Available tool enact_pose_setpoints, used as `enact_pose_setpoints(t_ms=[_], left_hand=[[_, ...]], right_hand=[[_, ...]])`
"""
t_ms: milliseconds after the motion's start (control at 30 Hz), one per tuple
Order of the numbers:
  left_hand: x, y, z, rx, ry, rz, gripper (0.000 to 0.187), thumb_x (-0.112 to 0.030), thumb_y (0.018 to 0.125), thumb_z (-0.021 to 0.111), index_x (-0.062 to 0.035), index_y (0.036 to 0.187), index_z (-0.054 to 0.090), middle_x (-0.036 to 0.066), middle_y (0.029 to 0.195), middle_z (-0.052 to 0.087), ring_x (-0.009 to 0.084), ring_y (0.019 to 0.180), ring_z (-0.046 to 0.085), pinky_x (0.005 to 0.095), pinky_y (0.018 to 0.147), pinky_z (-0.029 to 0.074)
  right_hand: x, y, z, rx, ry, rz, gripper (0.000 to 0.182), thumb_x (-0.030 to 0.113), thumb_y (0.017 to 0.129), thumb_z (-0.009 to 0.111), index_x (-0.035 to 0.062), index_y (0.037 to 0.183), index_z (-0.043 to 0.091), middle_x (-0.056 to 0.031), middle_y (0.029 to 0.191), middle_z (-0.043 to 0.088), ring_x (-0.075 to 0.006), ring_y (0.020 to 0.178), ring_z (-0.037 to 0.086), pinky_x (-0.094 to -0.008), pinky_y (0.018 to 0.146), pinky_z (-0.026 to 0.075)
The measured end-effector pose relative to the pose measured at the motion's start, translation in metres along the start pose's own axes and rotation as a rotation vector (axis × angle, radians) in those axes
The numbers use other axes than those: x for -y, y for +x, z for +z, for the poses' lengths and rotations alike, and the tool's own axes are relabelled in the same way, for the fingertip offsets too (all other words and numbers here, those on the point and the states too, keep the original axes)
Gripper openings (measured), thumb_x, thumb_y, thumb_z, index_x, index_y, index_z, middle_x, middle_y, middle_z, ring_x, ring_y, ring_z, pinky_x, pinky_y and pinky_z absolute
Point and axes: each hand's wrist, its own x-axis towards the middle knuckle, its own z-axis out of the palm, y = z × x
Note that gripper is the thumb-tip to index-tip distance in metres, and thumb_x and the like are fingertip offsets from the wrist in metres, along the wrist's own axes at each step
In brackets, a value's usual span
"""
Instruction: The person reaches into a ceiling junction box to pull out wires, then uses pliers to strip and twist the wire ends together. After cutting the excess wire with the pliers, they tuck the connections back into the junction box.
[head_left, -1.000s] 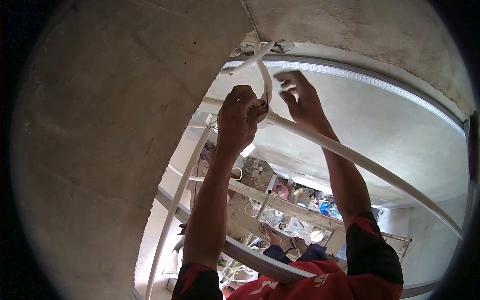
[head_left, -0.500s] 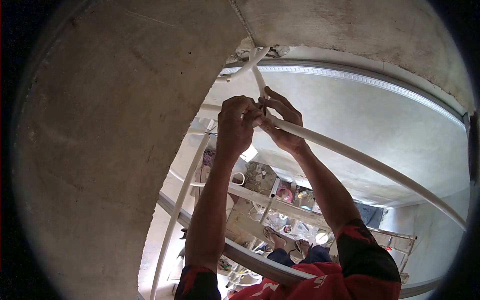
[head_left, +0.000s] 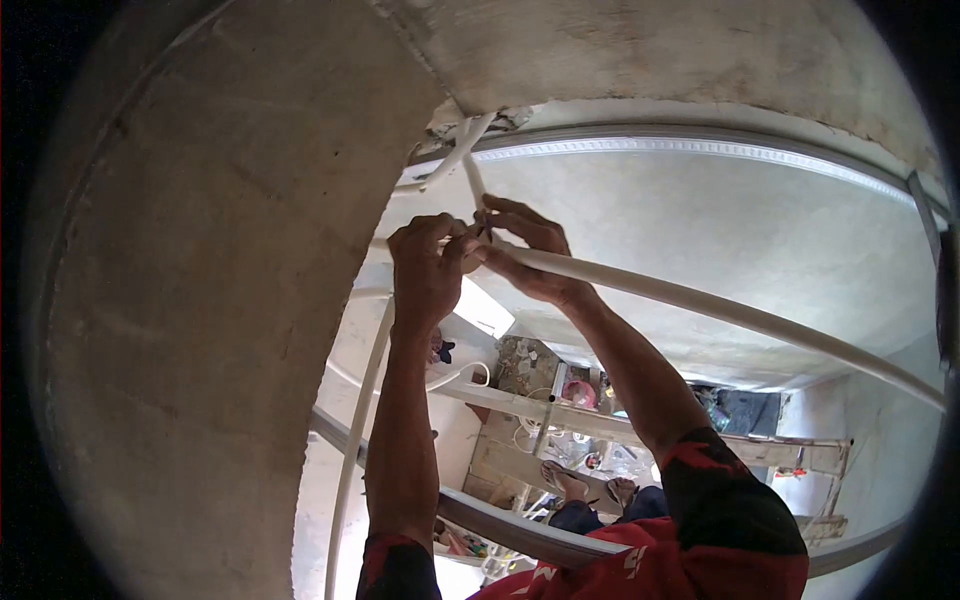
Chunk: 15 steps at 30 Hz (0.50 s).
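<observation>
I see my left hand [head_left: 425, 270] and right hand [head_left: 525, 262], fingers clamped on the smooth white plastic conduit pipe [head_left: 720, 310], running toward 3 o'clock beneath rough grey concrete ceiling [head_left: 220, 250].

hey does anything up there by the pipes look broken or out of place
Yes. Where the thin white tubes pass into the concrete ceiling, the hole has a rough, chipped edge with crumbled bits. Both hands, left hand and right hand, meet at the end of the long white pipe, which sags slanting across the room.

Head camera, close, tilted ceilingward
</observation>
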Motion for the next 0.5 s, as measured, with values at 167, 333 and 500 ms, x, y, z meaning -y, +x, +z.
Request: enact_pose_setpoints(t_ms=[167, 333, 500], left_hand=[[-0.005, 0.012, 0.001, -0.02, 0.031, 0.025, 0.014, -0.018, 0.086, 0.075, -0.0077, 0.079, 0.068, 0.008, 0.077, 0.068, 0.0305, 0.081, 0.063, 0.0454, 0.081, 0.045], [-0.012, 0.037, -0.006, 0.012, 0.21, 0.136, 0.014, -0.014, 0.083, 0.078, -0.0057, 0.079, 0.068, 0.014, 0.072, 0.067, 0.0355, 0.07, 0.066, 0.0469, 0.072, 0.048], [-0.005, 0.068, 0.0, 0.205, 0.3, 0.064, 0.017, -0.019, 0.087, 0.075, -0.0028, 0.086, 0.068, 0.019, 0.083, 0.071, 0.0378, 0.08, 0.07, 0.0468, 0.074, 0.054]], right_hand=[[0.002, -0.003, -0.002, 0.02, -0.073, -0.033, 0.027, 0.026, 0.09, 0.079, 0.0057, 0.108, 0.075, -0.0152, 0.114, 0.073, -0.0365, 0.127, 0.063, -0.0456, 0.104, 0.055], [-0.006, -0.003, -0.003, 0.07, -0.121, -0.134, 0.043, 0.027, 0.087, 0.08, 0.0007, 0.12, 0.07, -0.0255, 0.132, 0.065, -0.0384, 0.13, 0.06, -0.0444, 0.108, 0.051], [-0.002, -0.006, 0.0, 0.011, -0.049, -0.033, 0.041, 0.022, 0.087, 0.078, -0.0011, 0.12, 0.07, -0.0263, 0.13, 0.066, -0.038, 0.126, 0.063, -0.0432, 0.106, 0.053]])
